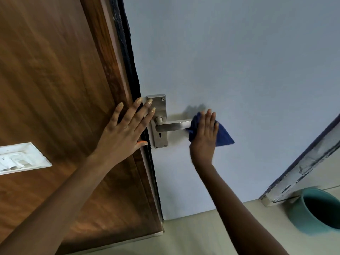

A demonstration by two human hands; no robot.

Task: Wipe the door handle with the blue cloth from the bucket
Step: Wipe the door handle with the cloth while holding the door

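Observation:
A silver lever door handle (173,125) on a metal backplate (159,107) sits on the pale blue door (239,70). My right hand (204,137) presses a dark blue cloth (223,137) over the outer end of the lever, fingers flat and pointing up. My left hand (125,133) lies flat and spread on the brown wooden frame (55,80), its fingertips reaching the backplate's left edge. A teal bucket (316,208) stands on the floor at the lower right; its inside is dark.
A white switch plate (20,159) is set in the wood panel at the left. A worn white door frame edge (303,168) runs diagonally at the right above the bucket. Beige floor (193,236) lies below the door.

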